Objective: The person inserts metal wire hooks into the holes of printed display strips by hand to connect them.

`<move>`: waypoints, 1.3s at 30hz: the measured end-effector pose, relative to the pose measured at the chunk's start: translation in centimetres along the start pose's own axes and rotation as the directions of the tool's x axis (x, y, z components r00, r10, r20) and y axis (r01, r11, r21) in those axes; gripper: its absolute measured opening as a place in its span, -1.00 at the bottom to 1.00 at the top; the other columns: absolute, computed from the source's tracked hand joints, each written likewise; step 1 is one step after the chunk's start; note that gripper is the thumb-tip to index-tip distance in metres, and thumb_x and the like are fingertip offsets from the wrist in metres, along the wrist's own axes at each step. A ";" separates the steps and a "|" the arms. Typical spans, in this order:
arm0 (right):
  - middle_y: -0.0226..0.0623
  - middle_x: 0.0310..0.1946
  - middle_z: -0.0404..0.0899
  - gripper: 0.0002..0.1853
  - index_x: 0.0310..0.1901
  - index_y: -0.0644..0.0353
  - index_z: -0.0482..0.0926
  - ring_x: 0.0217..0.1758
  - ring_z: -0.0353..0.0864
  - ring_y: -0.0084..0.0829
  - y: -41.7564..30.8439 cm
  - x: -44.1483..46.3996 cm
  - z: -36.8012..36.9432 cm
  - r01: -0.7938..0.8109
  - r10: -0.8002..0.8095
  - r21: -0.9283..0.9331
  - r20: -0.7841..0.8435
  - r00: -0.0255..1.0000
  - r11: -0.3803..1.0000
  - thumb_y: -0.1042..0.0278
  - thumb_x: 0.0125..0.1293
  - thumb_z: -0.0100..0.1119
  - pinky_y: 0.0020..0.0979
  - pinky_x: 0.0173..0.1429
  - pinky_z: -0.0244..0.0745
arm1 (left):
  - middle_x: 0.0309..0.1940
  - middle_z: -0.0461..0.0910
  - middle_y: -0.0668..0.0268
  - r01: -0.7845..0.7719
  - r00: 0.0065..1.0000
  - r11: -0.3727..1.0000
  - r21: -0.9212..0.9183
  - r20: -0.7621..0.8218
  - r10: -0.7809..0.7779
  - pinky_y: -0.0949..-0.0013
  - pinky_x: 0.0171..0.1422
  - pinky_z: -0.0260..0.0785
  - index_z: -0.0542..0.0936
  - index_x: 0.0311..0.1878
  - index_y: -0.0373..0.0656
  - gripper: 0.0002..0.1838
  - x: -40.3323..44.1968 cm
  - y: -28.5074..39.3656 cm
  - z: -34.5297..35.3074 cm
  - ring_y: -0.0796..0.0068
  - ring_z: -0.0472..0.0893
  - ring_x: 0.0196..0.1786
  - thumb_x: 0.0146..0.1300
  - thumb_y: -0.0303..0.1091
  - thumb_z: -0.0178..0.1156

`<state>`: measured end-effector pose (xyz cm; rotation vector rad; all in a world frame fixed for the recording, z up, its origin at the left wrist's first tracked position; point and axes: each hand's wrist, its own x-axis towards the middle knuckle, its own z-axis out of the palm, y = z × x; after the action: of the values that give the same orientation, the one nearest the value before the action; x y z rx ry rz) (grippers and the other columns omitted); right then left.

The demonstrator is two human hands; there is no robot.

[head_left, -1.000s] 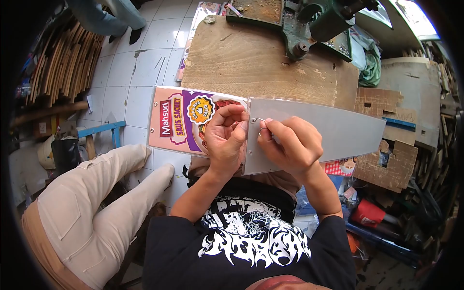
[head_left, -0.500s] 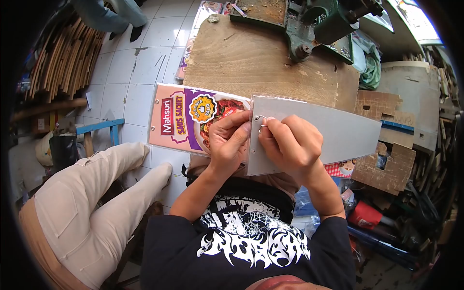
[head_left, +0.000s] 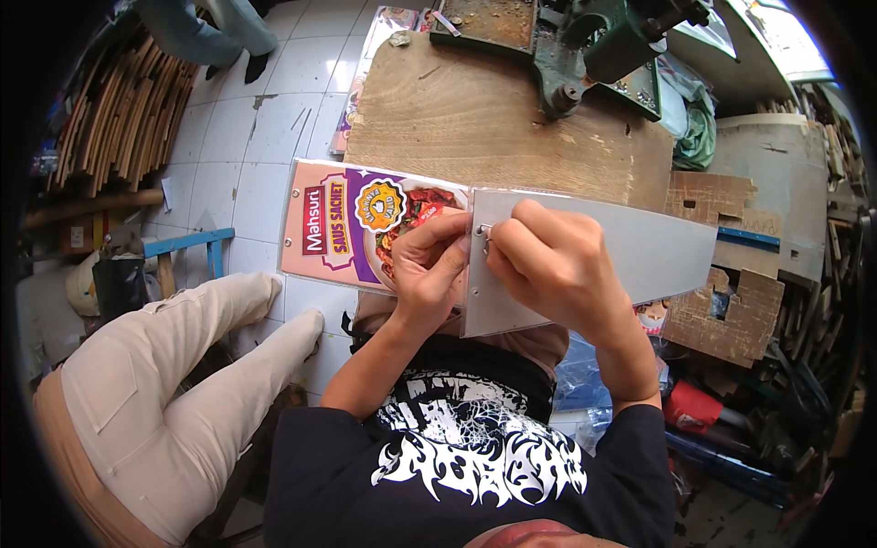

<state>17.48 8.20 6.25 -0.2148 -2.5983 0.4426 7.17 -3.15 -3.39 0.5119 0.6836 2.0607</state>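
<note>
A printed sauce-sachet sign panel (head_left: 315,219) lies to the left of a plain grey panel (head_left: 639,239), and their edges meet in front of me. My left hand (head_left: 427,265) is closed in a pinch on that seam, thumb near the grey panel's edge. A small bent metal wire ring (head_left: 482,230) sits at the upper eyelet of the grey panel. The fingers of my right hand (head_left: 559,265) pinch the ring from the right, hiding part of it. Lower on the same edge shows another eyelet (head_left: 474,292).
Beyond the panels stands a wooden worktop (head_left: 457,100) carrying a green metal press (head_left: 585,64) with trays of small parts. A person in beige trousers (head_left: 155,411) is close on the left. Cut boards (head_left: 722,265) lie at right; stacked wood strips (head_left: 119,110) stand far left.
My right hand has turned and risen slightly, and the wire ring now sits closer to the eyelet and the panel edge. My left hand has stayed almost still.
</note>
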 end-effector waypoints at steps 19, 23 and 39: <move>-0.36 -0.54 0.52 -0.89 -0.34 0.27 0.63 -0.58 0.46 -0.57 1.0 -1.7 0.4 -0.312 0.411 0.530 -0.077 0.908 0.788 0.53 0.14 0.42 -0.52 -0.48 0.33 | -0.19 0.63 0.27 0.089 0.995 0.991 0.097 -0.058 -0.084 0.59 -0.04 0.44 0.53 0.03 -0.37 -0.82 -0.1 -0.1 -0.4 0.66 0.59 -0.14 0.44 -0.51 0.10; -0.34 -0.46 0.55 -0.89 -0.30 0.29 0.63 -0.48 0.49 -0.57 0.9 -2.9 0.1 -0.284 0.441 0.616 -0.115 0.890 0.735 0.53 0.19 0.39 -0.53 -0.41 0.35 | -0.01 0.57 0.12 0.005 1.000 0.958 0.285 -0.022 0.001 0.47 0.07 0.47 0.38 0.23 -0.33 -0.62 -0.1 1.1 0.9 0.50 0.61 -0.01 0.37 -0.69 0.03; -0.35 -0.46 0.37 -0.82 -0.11 0.27 0.49 -0.63 0.25 -0.65 -1.3 -13.1 -6.7 -0.002 0.528 0.566 -0.767 0.366 0.824 0.34 0.43 0.19 -0.54 -0.50 0.27 | -0.08 0.72 0.19 -0.737 0.676 0.199 0.646 0.696 0.243 0.02 0.35 0.38 0.70 -0.20 0.01 -0.85 3.5 3.0 1.6 0.15 0.69 0.06 0.15 -0.43 0.32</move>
<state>31.99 5.79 6.42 -0.5550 -1.2634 0.8021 4.41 -1.20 0.12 2.1040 1.5125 1.7686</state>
